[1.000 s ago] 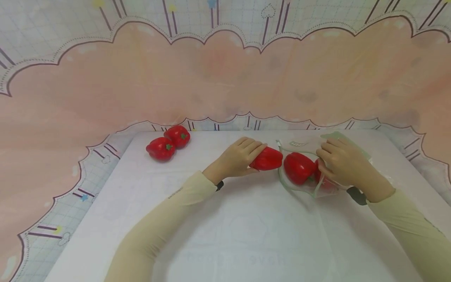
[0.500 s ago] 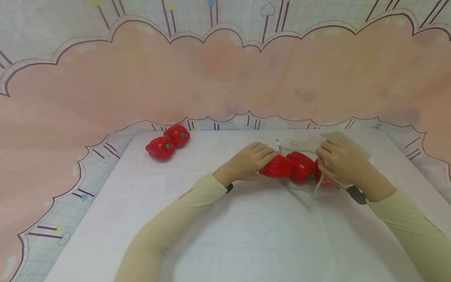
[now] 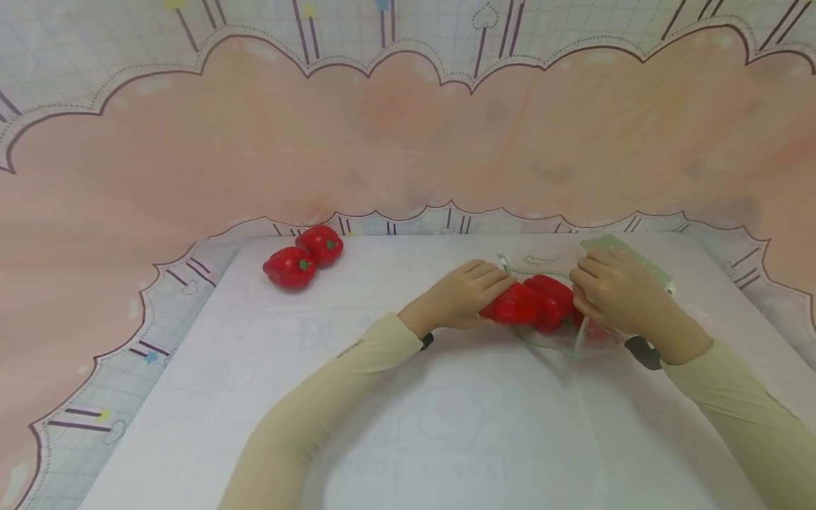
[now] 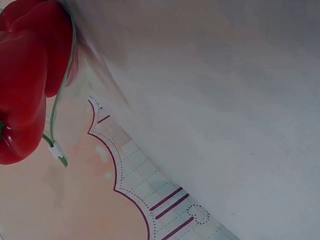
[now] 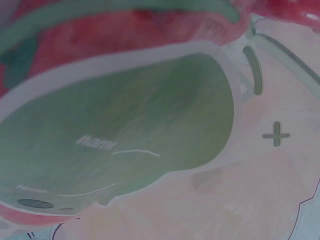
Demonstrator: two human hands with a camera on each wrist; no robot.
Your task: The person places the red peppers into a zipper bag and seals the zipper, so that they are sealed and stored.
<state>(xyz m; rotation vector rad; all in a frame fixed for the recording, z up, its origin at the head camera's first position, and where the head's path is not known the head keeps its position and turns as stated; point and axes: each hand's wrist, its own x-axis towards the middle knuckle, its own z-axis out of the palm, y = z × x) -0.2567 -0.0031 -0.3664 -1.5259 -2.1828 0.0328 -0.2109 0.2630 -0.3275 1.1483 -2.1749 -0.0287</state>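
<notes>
My left hand (image 3: 464,294) grips a red bell pepper (image 3: 515,306) at the mouth of a clear plastic bag with a green zip edge (image 3: 542,346). That pepper overlaps a second bell pepper (image 3: 553,294) just inside the bag, and part of a third pepper (image 3: 593,330) shows through the plastic below my right hand (image 3: 612,290). The right fingers are curled and pinch the bag's upper edge. In the left wrist view a pepper (image 4: 22,95) appears beside the zip edge (image 4: 56,102), without the fingers. The right wrist view shows the bag's green printed panel (image 5: 150,120) close up.
Two more red bell peppers (image 3: 290,268) with green stems lie side by side at the table's far left. A white cover (image 3: 395,404) lies over the tabletop. Behind it stands a pink and blue patterned cloth (image 3: 382,142).
My left hand has moved right with its pepper, from outside the bag's mouth to against the pepper within. The right hand has hardly moved on the bag.
</notes>
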